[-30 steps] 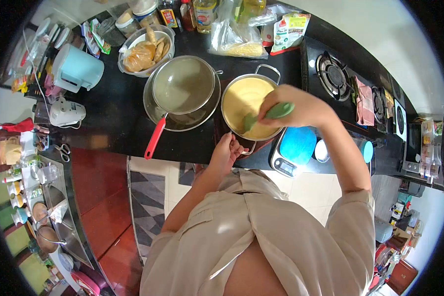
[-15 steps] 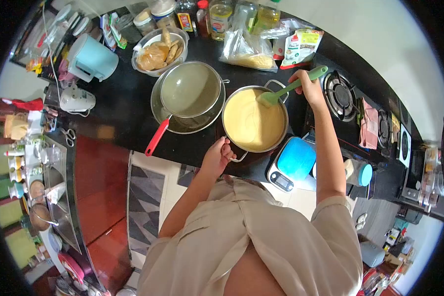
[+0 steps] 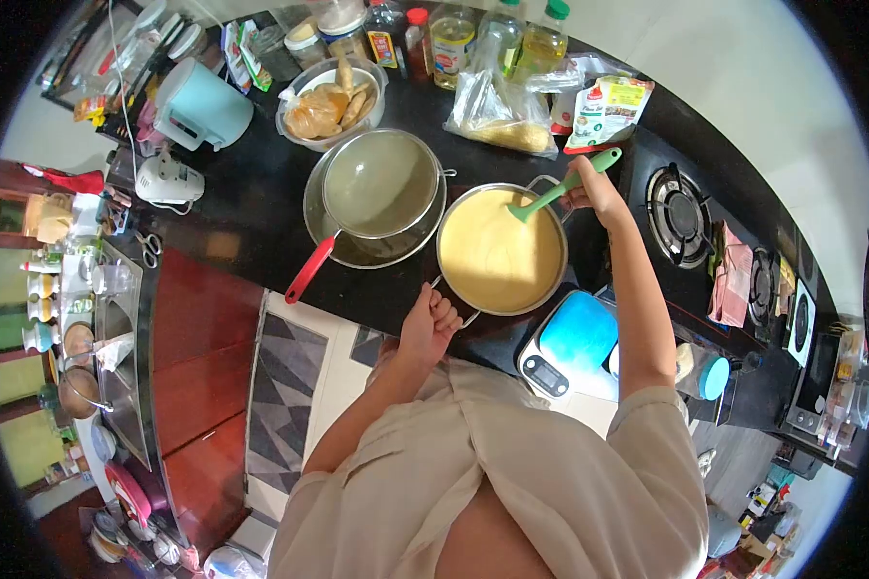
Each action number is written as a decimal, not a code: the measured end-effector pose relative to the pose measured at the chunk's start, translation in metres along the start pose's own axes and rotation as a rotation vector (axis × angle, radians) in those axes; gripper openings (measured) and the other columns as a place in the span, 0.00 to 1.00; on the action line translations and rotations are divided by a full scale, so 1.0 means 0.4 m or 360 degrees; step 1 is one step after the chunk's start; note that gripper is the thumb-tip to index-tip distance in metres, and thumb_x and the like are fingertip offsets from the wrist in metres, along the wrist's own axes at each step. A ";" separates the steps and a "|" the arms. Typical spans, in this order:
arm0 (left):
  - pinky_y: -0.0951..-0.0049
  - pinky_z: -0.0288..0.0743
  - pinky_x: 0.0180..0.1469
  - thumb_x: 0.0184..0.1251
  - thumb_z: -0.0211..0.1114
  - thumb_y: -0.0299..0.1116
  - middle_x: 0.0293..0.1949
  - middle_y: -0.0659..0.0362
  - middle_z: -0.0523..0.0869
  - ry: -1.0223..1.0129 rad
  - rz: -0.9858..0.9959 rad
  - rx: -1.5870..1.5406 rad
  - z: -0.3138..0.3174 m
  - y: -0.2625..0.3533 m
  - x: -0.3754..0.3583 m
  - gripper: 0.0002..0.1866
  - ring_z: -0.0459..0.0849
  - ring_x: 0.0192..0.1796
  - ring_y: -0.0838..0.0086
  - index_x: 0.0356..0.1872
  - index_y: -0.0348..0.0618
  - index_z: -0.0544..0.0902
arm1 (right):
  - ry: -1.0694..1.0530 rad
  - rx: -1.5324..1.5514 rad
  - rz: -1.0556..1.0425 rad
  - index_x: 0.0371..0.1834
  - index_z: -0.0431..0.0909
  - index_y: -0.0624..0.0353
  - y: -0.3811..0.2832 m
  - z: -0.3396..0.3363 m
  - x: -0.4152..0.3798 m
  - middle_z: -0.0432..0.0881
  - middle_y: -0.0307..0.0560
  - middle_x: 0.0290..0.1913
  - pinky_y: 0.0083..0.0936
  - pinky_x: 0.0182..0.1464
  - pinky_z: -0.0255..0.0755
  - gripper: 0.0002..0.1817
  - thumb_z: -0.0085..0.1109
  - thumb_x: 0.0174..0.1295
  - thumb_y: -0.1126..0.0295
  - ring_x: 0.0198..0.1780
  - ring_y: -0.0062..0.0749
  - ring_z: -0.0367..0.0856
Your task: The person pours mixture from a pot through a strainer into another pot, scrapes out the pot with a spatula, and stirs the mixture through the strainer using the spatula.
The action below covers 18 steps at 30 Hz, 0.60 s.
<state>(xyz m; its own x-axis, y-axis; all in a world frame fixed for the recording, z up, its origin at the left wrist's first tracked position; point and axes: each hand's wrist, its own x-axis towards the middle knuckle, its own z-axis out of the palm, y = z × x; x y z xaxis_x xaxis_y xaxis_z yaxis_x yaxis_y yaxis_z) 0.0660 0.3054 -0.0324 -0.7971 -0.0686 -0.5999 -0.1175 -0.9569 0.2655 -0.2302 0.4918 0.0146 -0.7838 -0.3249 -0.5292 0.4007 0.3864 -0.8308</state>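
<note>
A steel pot [image 3: 441,253] of smooth yellow batter [image 3: 497,253] stands on the black counter. My right hand [image 3: 594,191] is closed around the handle of a green spatula [image 3: 557,188], whose blade dips into the batter near the far right rim. At the pot's near side, my left hand [image 3: 430,323] is closed on the pot's loop handle [image 3: 471,319]. Left of the pot, a fine strainer with a red handle [image 3: 311,270] rests over a wide metal bowl [image 3: 317,207].
A kitchen scale with a blue top [image 3: 577,330] lies at the near right. Beyond it is a gas stove [image 3: 681,214]. Along the back stand a tub of ginger-like roots [image 3: 333,106], plastic bags [image 3: 502,130] and several bottles [image 3: 452,48]. A light blue pitcher [image 3: 203,104] is at the far left.
The spatula has turned more upright, with its blade sunk deeper in the batter. My right hand has shifted slightly left and down. The view has tilted a little.
</note>
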 end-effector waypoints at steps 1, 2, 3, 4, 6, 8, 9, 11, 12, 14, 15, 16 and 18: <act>0.76 0.54 0.25 0.77 0.43 0.44 0.14 0.69 0.53 -0.0012 0.0002 0.0011 -0.001 0.001 -0.004 0.19 0.52 0.17 0.80 0.22 0.52 0.63 | 0.0057 0.0027 -0.0066 0.38 0.71 0.60 0.006 0.002 -0.012 0.78 0.51 0.29 0.29 0.31 0.76 0.24 0.49 0.55 0.48 0.25 0.34 0.80; 0.76 0.54 0.25 0.77 0.43 0.44 0.14 0.69 0.53 -0.0011 0.0006 0.0009 0.007 0.006 -0.006 0.19 0.52 0.17 0.80 0.22 0.52 0.63 | 0.0054 0.0025 -0.0068 0.38 0.71 0.60 0.010 0.001 -0.023 0.78 0.51 0.29 0.29 0.31 0.76 0.24 0.49 0.55 0.48 0.25 0.34 0.80; 0.76 0.54 0.25 0.77 0.43 0.44 0.14 0.69 0.53 0.0015 -0.0021 0.0027 0.014 0.011 -0.009 0.19 0.52 0.17 0.80 0.22 0.52 0.63 | 0.0102 0.0063 -0.0075 0.38 0.71 0.60 0.016 -0.004 -0.033 0.78 0.51 0.29 0.29 0.31 0.76 0.24 0.50 0.55 0.48 0.25 0.34 0.80; 0.76 0.54 0.25 0.77 0.43 0.44 0.14 0.69 0.53 0.0044 -0.0049 0.0044 0.022 0.014 -0.014 0.19 0.52 0.17 0.81 0.23 0.52 0.63 | 0.0150 0.0099 -0.0080 0.37 0.71 0.60 0.022 -0.009 -0.045 0.78 0.52 0.29 0.29 0.30 0.76 0.23 0.50 0.55 0.49 0.25 0.35 0.80; 0.77 0.54 0.25 0.77 0.42 0.44 0.14 0.69 0.53 0.0032 -0.0067 0.0062 0.043 0.023 -0.030 0.19 0.52 0.17 0.81 0.23 0.52 0.63 | 0.0184 0.0155 -0.0077 0.35 0.71 0.60 0.016 -0.019 -0.075 0.78 0.51 0.28 0.29 0.31 0.76 0.21 0.51 0.55 0.50 0.26 0.34 0.80; 0.77 0.54 0.25 0.77 0.42 0.44 0.14 0.69 0.53 0.0015 -0.0099 0.0091 0.067 0.035 -0.048 0.19 0.52 0.17 0.81 0.23 0.52 0.63 | 0.0240 0.0193 -0.0119 0.33 0.72 0.60 0.002 -0.032 -0.122 0.78 0.50 0.27 0.28 0.31 0.75 0.21 0.51 0.55 0.50 0.26 0.33 0.80; 0.77 0.54 0.25 0.77 0.42 0.44 0.15 0.70 0.53 -0.0011 -0.0138 0.0127 0.080 0.041 -0.059 0.19 0.52 0.17 0.81 0.23 0.52 0.64 | 0.0269 0.0195 -0.0123 0.31 0.73 0.60 -0.009 -0.041 -0.140 0.79 0.49 0.27 0.27 0.32 0.75 0.21 0.51 0.55 0.50 0.26 0.33 0.80; 0.77 0.54 0.25 0.77 0.42 0.44 0.15 0.71 0.53 -0.0043 -0.0181 0.0169 0.112 0.061 -0.081 0.19 0.52 0.17 0.81 0.23 0.52 0.64 | 0.0322 0.0186 -0.0150 0.30 0.73 0.58 -0.030 -0.060 -0.188 0.79 0.48 0.27 0.26 0.33 0.75 0.20 0.51 0.56 0.49 0.26 0.32 0.79; 0.78 0.54 0.25 0.77 0.43 0.44 0.15 0.71 0.54 -0.0130 -0.0212 0.0141 0.131 0.074 -0.093 0.18 0.53 0.17 0.82 0.24 0.52 0.65 | 0.0358 0.0166 -0.0149 0.31 0.73 0.57 -0.043 -0.071 -0.208 0.79 0.48 0.27 0.26 0.33 0.75 0.20 0.51 0.56 0.49 0.26 0.32 0.79; 0.79 0.54 0.25 0.77 0.43 0.43 0.15 0.72 0.54 -0.0224 -0.0242 0.0125 0.167 0.112 -0.113 0.17 0.54 0.17 0.84 0.25 0.52 0.66 | 0.0382 0.0176 -0.0188 0.32 0.74 0.56 -0.065 -0.093 -0.245 0.78 0.45 0.26 0.25 0.31 0.75 0.20 0.50 0.58 0.49 0.25 0.29 0.78; 0.80 0.54 0.25 0.77 0.43 0.42 0.15 0.72 0.55 -0.0295 -0.0279 0.0118 0.184 0.136 -0.120 0.16 0.54 0.17 0.84 0.26 0.52 0.66 | 0.0406 0.0181 -0.0225 0.32 0.74 0.56 -0.081 -0.096 -0.265 0.78 0.45 0.25 0.25 0.31 0.74 0.20 0.50 0.58 0.49 0.25 0.28 0.77; 0.81 0.54 0.25 0.77 0.44 0.42 0.15 0.73 0.55 -0.0367 -0.0315 0.0110 0.200 0.160 -0.126 0.16 0.55 0.17 0.85 0.26 0.51 0.66 | 0.0430 0.0185 -0.0264 0.32 0.74 0.56 -0.102 -0.096 -0.288 0.77 0.44 0.25 0.24 0.30 0.74 0.20 0.49 0.59 0.49 0.24 0.28 0.77; 0.82 0.54 0.25 0.77 0.45 0.41 0.15 0.73 0.55 -0.0455 -0.0350 0.0116 0.226 0.216 -0.127 0.15 0.55 0.17 0.86 0.27 0.51 0.67 | 0.0457 0.0190 -0.0292 0.31 0.73 0.57 -0.146 -0.087 -0.323 0.77 0.44 0.24 0.24 0.28 0.73 0.20 0.47 0.60 0.50 0.23 0.29 0.77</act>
<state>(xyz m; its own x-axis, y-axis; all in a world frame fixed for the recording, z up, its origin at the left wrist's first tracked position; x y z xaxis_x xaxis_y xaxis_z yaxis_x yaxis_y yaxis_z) 0.0427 0.2518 0.0891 -0.8803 0.2281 -0.4160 -0.3382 -0.9166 0.2132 -0.1690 0.5411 0.1376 -0.9424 -0.1169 -0.3135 0.2804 0.2351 -0.9306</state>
